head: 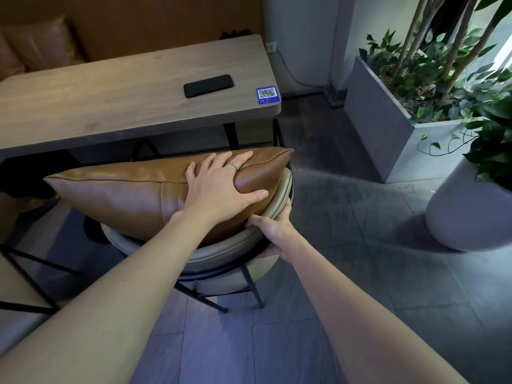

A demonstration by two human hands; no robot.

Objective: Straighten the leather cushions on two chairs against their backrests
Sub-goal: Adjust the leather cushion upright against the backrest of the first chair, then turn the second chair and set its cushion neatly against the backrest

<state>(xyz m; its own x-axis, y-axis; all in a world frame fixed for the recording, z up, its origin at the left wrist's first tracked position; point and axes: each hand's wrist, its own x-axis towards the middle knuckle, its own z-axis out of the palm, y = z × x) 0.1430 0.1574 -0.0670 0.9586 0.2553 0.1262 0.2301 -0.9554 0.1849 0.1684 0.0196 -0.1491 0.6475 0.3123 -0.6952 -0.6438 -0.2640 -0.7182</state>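
Looking down over two bare forearms at a plump tan-brown leather cushion (133, 195), rectangular with piped seams, standing on its long edge inside the curved pale grey-green padded backrest (221, 249) of a black metal-framed chair (249, 284). Left hand (221, 184) spread wide and pressed over the cushion's top edge near its right corner, fingers across the seam, thumb dented into the near face, a ring on one finger. Right hand (273, 231) curled around the rim of the backrest just below that corner, steadying the chair. Cushion leaning against the backrest, its left corner jutting out well beyond the chair. Just beyond, a long pale wooden bench (124, 101) carrying a black phone (208, 85) and a blue QR sticker (267, 94); grey concrete planter with leafy greenery (388, 128) to the right. Judging by the dimple under the thumb: soft, yielding filling, probably light; leather smooth and glossy, likely slippery under a flat palm. Best hold probably a pinch along the piped seam or at the corners, not the slick faces.
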